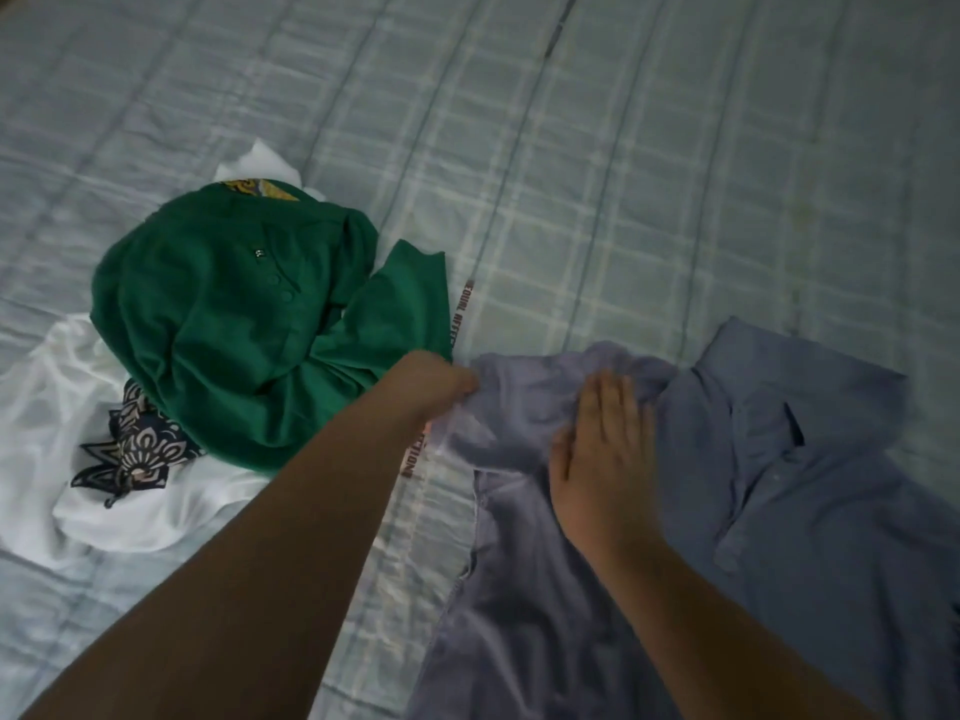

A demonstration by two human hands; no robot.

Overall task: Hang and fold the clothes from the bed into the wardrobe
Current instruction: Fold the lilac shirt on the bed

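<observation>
Shirt (810, 517) under left hand (437, 383), right hand (602, 459)

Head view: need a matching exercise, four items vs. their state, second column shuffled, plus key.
1 green garment
2 white garment
3 left hand
4 right hand

A flat on blue shirt, fingers straight
B partly under the green one, dark print showing
C pinches the blue shirt's edge
D bunched atop the white one

Pairs: 1-D, 2-B, 3-C, 4-A

Left grip (441, 381) clenched, right grip (602, 459) flat.
</observation>
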